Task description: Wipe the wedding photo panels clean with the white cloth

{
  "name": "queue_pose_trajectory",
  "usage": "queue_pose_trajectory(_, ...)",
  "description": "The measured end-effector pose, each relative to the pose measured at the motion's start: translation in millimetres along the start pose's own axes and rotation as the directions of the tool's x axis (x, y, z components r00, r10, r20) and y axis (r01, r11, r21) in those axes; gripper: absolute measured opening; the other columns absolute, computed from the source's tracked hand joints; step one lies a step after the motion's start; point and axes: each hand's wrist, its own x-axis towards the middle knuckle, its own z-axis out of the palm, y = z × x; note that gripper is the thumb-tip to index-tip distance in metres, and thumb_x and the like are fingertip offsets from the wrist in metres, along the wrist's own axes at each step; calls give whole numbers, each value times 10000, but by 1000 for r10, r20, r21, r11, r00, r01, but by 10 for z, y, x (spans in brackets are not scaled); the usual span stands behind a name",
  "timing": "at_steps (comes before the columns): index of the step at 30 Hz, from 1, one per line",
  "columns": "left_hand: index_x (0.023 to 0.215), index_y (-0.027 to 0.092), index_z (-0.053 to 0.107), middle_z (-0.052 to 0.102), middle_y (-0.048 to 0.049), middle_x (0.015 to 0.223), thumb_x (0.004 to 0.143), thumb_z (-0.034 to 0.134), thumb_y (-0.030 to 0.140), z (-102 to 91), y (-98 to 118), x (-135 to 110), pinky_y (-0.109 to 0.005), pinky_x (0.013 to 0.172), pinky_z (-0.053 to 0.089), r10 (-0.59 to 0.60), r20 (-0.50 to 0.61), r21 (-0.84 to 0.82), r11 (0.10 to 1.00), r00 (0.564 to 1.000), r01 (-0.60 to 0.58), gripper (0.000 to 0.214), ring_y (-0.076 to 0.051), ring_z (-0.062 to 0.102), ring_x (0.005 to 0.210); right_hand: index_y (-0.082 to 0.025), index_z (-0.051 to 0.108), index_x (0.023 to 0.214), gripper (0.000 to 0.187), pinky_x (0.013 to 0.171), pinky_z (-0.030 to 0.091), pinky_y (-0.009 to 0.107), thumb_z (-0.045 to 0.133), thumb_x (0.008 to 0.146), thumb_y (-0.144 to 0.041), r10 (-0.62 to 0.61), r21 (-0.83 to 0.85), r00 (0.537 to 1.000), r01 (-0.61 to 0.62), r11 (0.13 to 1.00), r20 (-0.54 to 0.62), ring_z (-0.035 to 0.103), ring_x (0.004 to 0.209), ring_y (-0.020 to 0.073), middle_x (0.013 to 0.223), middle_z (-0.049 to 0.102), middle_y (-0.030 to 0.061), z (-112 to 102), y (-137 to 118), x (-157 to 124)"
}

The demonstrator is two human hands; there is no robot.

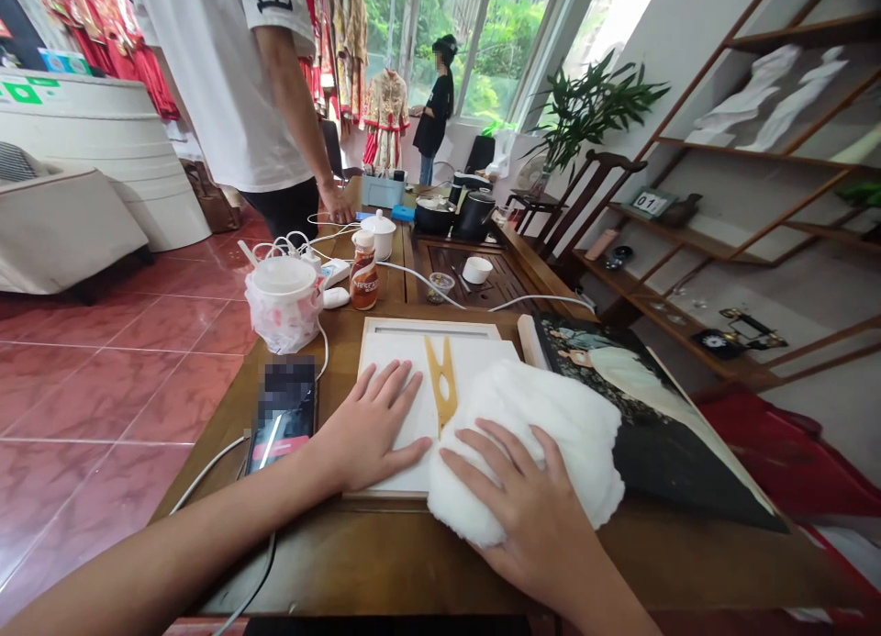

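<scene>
My left hand (375, 425) lies flat with fingers spread on a white board (406, 342) in a pale wooden frame. My right hand (527, 489) rests with its fingers apart on a sheet of fluffy white wadding (578, 416), which covers the board's right part and hangs over its near right edge. Between the hands, a yellow Y-shaped strip (435, 365) with an oval hole lies on the board. Its lower tip reaches the wadding's edge. What lies under the wadding is hidden.
A phone (285, 411) on a cable and a bagged white tub (282, 296) stand left. Behind the board are a brown bottle (364, 273) and a small white cup (477, 269). A picture panel (640, 416) lies right. A person in a white shirt (227, 85) stands at the table's far left.
</scene>
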Motion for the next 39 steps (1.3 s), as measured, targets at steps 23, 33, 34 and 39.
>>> queue_pose_trajectory(23,1496,142,218,223,-131,1548,939,302,614,11,-8,-8,-499,1163,129,13,-31,3,1000,999,-13,735,-304,135,1438,-349,491,1313,582,1000,117,530,585,790,-588,9,38,1000,-10,999,13,431,1209,304,1280,591,29,-35,-34,78)
queue_pose_trajectory(33,1497,169,209,241,-114,1546,935,305,623,-2,-7,-10,-494,1163,137,16,-60,-26,1000,998,-18,729,-299,147,1437,-334,559,1251,463,969,186,511,587,809,-469,96,-45,993,-99,994,-61,483,1157,301,1226,619,48,-73,263,-245)
queue_pose_trajectory(34,1497,167,208,242,-115,1545,936,304,622,-3,-7,-9,-494,1163,134,15,-57,-25,1000,998,-16,729,-299,148,1437,-335,562,1244,452,963,194,510,585,809,-455,104,-51,993,-108,993,-62,487,1154,301,1223,620,46,-77,289,-266)
queue_pose_trajectory(39,1497,158,209,226,-119,1550,937,288,624,-10,-3,-4,-490,1162,123,8,-39,-17,1000,999,-9,733,-298,139,1438,-343,563,1234,427,961,199,525,559,821,-453,135,-54,990,-137,989,-37,477,1166,304,1238,610,35,-90,312,-216)
